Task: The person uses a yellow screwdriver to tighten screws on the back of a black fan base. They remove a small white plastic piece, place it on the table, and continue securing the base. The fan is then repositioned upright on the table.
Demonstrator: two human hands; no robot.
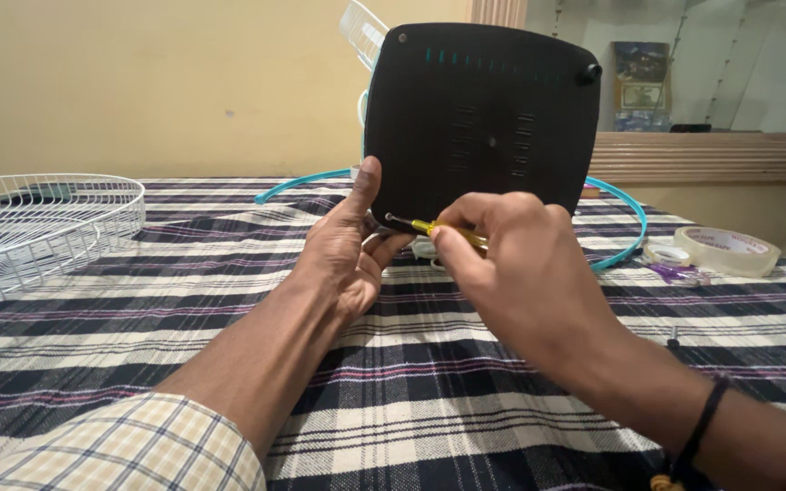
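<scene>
Where the checked cloth spreads over the desk (466, 400), a black fan base (481, 118) stands tipped on edge near the middle, its flat underside facing the camera, slotted with vents and with a round rubber foot at the upper right corner. To the far left a white wire fan grille (43, 223) lies flat, well apart from the base. Behind the base a turquoise ring (625, 227) curves out on both sides, partly hidden by it, and a second white grille pokes up above its top left corner. The left hand (352, 250) braces the base's lower left edge, thumb upright against the black plastic, fingers tucked beneath. The right hand (511, 268) is closed round a yellow-handled screwdriver (434, 227), whose metal tip touches the base near its bottom left corner. At the right lie a roll of clear tape (728, 251), a smaller roll (667, 254) beside it, and a purple scrap.
</scene>
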